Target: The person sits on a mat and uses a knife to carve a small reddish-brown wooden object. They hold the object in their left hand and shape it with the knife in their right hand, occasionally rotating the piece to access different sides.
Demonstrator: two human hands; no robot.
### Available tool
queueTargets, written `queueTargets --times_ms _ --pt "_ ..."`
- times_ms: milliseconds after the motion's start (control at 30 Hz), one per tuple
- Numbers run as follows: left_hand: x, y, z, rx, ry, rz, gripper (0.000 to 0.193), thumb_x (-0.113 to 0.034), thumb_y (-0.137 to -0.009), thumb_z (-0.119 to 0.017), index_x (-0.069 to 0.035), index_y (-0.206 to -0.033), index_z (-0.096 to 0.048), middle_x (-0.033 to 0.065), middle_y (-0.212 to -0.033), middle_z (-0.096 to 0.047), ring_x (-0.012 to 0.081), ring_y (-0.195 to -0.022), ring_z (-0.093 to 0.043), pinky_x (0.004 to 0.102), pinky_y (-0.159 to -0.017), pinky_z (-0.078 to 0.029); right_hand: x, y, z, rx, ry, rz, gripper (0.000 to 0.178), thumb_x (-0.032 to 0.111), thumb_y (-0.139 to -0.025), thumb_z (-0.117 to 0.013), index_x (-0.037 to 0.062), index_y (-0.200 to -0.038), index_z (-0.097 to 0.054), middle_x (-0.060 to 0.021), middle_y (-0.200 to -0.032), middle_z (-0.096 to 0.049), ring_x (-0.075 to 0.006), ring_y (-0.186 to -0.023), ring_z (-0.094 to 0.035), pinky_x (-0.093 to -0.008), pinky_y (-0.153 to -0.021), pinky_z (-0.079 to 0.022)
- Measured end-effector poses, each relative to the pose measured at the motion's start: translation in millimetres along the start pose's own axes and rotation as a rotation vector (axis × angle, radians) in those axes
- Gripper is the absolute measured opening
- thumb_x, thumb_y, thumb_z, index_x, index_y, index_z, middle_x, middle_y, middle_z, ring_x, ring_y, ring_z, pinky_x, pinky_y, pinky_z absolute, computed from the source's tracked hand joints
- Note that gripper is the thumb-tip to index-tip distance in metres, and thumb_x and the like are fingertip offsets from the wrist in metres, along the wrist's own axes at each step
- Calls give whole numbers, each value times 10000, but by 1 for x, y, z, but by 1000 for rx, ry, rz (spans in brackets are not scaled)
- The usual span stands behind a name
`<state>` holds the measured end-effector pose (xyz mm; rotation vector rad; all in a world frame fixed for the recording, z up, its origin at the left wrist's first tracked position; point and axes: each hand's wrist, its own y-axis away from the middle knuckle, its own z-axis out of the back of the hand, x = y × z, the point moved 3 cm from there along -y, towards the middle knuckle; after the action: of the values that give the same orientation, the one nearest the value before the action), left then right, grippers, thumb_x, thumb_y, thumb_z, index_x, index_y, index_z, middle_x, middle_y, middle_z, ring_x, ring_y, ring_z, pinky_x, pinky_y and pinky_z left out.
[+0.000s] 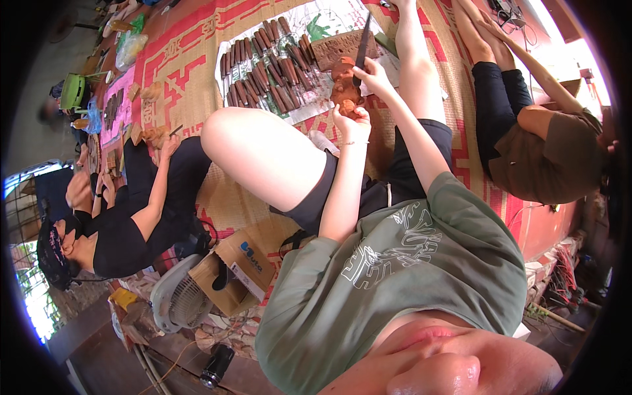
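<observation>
Steadying workpiece: white sheet (304,20), beyond both grips | brown block (342,51), beyond left grip | reddish carved figure (343,82), near end gripped by curled left hand (351,120) | long dark tool (363,46), clasped in right hand (372,78) | brace firmly; keep left fingers clear.

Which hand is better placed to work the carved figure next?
Probably the right hand: it holds the long dark tool against or beside the carved figure, while the left hand grips its near end.

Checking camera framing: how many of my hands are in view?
2: the left hand holds the reddish carving; the right hand grips a long dark tool beside it.
</observation>
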<state>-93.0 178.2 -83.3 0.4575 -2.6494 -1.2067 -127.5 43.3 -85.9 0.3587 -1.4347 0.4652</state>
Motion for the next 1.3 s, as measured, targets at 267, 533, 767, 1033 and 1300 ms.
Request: queueTargets --times_ms 267,533,767,1033,1300 --pt "-1 -2 -1 32 -20 28 371 -410 -831 -417 -41 -863 -411 34 -577 -381 136 -456 -425 221 -428 -386 15 5 -8 41 32 34 270 135 -791 -607 17 -1032 -573 -34 -792 -613 -83 -684 -535 -234 -646 -450" --pt "2 -4 4 51 -8 33 351 -403 -824 -429 -55 -863 -421 27 -575 -396 125 -450 -427 217 -413 -384 6 -1 -13 215 166 110 273 150 -780 -618 4 -1005 -568 -62 -792 -611 -93 -680 -545 -252 -632 -463" --pt "-2 0 2 36 -15 24 372 -420 -823 -426 -50 -855 -398 30 -565 -363 128 -460 -408 226 -436 -359 15 0 -19 246 109 22 228 165 -779 -619 15 -947 -584 -55 -712 -596 -98 -651 -528 -258 -610 -445" --pt "0 2 0 14 -19 23 333 -386 -837 -409 -53 -840 -422 31 -586 -401 128 -444 -413 210 -405 -382 11 -4 -13 142 263 -23 213 180 -761 -624 20 -897 -593 -52 -654 -552 -121 -589 -489 -278 -564 -417" --pt "0 3 -1 44 -42 -10 329 -376 -839 -404 -47 -839 -424 38 -591 -413 126 -447 -416 213 -402 -379 25 0 -20 63 286 54 240 185 -752 -638 25 -926 -594 -75 -683 -576 -133 -592 -492 -280 -577 -422"
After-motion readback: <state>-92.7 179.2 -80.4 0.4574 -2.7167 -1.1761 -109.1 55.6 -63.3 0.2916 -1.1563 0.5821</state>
